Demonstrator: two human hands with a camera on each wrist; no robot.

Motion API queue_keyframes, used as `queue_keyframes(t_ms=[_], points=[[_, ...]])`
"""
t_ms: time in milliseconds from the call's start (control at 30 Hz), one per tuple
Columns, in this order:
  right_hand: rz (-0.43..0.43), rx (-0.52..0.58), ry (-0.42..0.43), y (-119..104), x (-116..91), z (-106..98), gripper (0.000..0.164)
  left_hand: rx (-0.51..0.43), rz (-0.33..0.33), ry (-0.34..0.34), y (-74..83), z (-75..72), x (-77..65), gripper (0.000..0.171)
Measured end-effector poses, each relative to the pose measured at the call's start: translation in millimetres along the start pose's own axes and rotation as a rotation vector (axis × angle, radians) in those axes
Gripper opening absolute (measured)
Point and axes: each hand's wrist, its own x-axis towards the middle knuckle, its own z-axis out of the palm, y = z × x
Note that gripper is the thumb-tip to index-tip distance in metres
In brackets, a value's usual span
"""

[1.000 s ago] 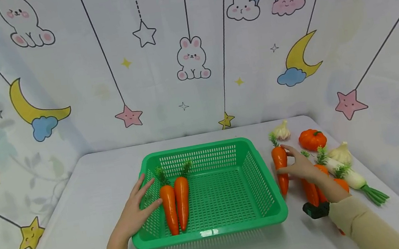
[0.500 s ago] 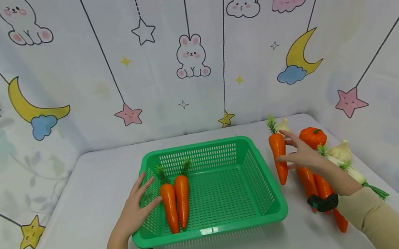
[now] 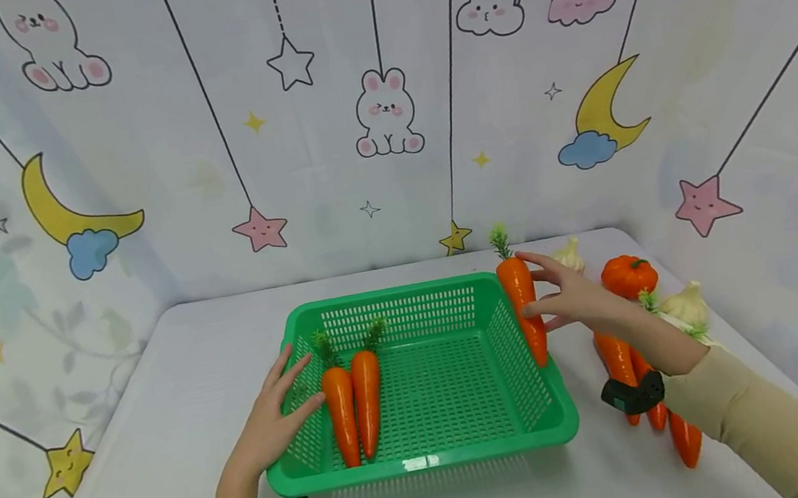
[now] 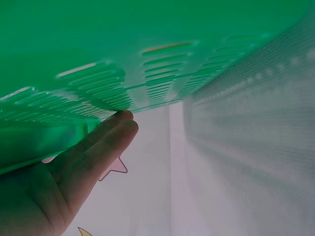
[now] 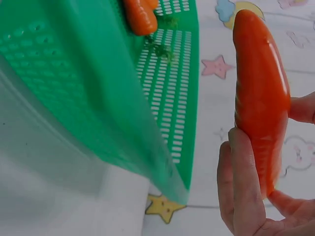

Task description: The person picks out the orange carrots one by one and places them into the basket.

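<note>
A green plastic basket stands in the middle of the table with two orange carrots lying along its left side. My left hand holds the basket's left wall. In the head view its thumb and some fingers reach over the rim, and in the left wrist view two fingers lie against the outside. My right hand pinches a third carrot between thumb and fingers, over the basket's right rim. This carrot is nearly upright, its green leafy top upward in the head view.
Right of the basket lie more carrots, an orange pumpkin and garlic bulbs, partly behind my right arm. A white table carries them all. A cloth with printed cartoons hangs behind and at the sides.
My right hand has lifted the carrot off the table and carried it left, from beside the basket to over its right rim. The left hand and basket stay in place.
</note>
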Motion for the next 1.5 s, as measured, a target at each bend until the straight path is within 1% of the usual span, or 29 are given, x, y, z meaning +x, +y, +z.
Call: queue_keyframes(t_ms=[133, 267, 400, 633, 833, 1133, 1367, 1500], points=[[-0.022, 0.014, -0.046, -10, 8, 10, 0.086, -0.001, 0.004, -0.002, 0.4, 0.2, 0.2, 0.059], [-0.020, 0.042, -0.082, -18, 16, 22, 0.086, -0.001, -0.001, -0.001, 1.1, -0.4, 0.0, 0.059], [0.001, 0.034, -0.085, -26, 25, 36, 0.087, 0.004, -0.010, -0.005, 1.1, -1.7, 0.0, 0.060], [-0.026, 0.014, -0.133, -39, 42, 60, 0.088, 0.008, -0.023, 0.002, -1.1, -2.9, -0.8, 0.059], [0.009, 0.024, -0.148, -44, 53, 78, 0.089, -0.009, -0.019, -0.005, -2.2, -1.1, -0.1, 0.059], [0.040, 0.027, -0.196, -41, 69, 106, 0.087, -0.005, -0.015, -0.004, -1.7, 0.0, 0.3, 0.058], [0.059, -0.021, -0.210, -32, 80, 126, 0.086, -0.003, -0.017, -0.003, 1.5, -1.3, 0.6, 0.058], [0.090, -0.018, -0.230, -27, 86, 137, 0.084, -0.009, -0.021, -0.008, 2.7, -2.0, 0.1, 0.058]])
